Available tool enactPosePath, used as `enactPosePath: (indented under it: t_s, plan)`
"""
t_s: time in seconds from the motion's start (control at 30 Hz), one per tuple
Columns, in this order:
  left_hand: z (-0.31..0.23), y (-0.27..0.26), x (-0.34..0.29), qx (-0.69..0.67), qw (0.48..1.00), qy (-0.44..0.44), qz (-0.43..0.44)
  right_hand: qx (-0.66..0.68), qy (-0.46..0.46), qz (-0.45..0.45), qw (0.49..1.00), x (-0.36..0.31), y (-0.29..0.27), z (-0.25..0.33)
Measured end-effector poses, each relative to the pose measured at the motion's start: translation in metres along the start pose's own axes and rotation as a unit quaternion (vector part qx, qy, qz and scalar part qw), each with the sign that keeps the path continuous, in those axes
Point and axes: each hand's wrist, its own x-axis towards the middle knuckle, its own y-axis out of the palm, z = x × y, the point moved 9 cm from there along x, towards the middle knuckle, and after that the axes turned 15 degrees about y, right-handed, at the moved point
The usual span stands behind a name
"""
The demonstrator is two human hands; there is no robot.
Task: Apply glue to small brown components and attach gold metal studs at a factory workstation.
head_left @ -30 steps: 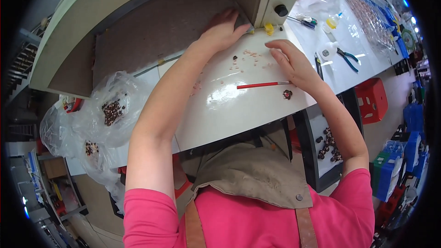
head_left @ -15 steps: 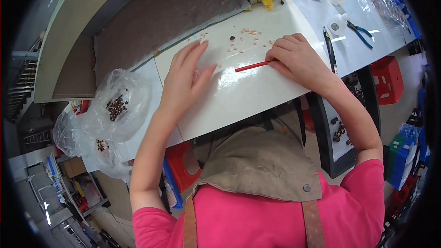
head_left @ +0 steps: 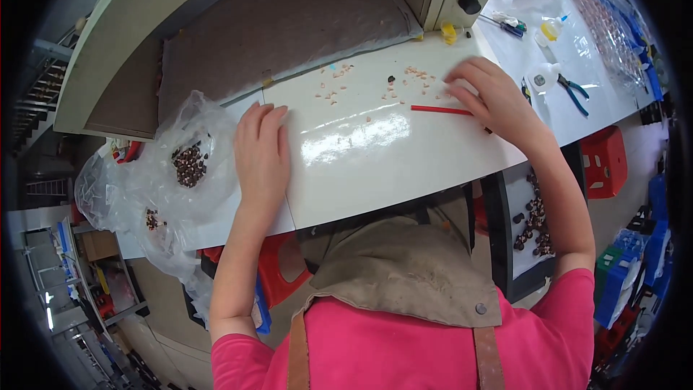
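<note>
My left hand rests on the white worktop, fingers stretched and close together, beside a clear plastic bag; nothing shows in it. On the right, a thin red pencil-like stick lies on the worktop, its right part under my right hand. The thumb and somewhat blurred fingers of that hand are apart, not wrapped round the stick. Beyond it are scattered small pinkish pieces and one dark piece. Small dark and pinkish parts are heaped in the bag.
A machine with a grey padded bed borders the far side. Pliers, a white round container and a screwdriver lie at the right. A drawer holding dark parts sits below my right forearm. Red stools stand nearby.
My left hand has moved left, down to the worktop beside the bag. The right hand has loosened from the red stick, which was gripped before. The view has shifted slightly.
</note>
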Motion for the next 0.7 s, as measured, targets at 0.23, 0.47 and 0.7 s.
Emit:
enactPosePath:
  t_s: [0.23, 0.47, 0.7]
  plan:
    - [-0.043, 0.033, 0.033, -0.073, 0.997, 0.03, 0.008, -0.037, 0.055, -0.059, 0.996, 0.108, 0.049, 0.002]
    - [-0.025, 0.057, 0.05, -0.094, 0.994, 0.047, 0.028, -0.049, -0.062, -0.054, 0.995, 0.059, 0.051, 0.051]
    - [-0.032, 0.054, 0.045, -0.118, 0.987, 0.086, 0.063, -0.025, 0.021, 0.067, 0.997, -0.022, 0.01, 0.028]
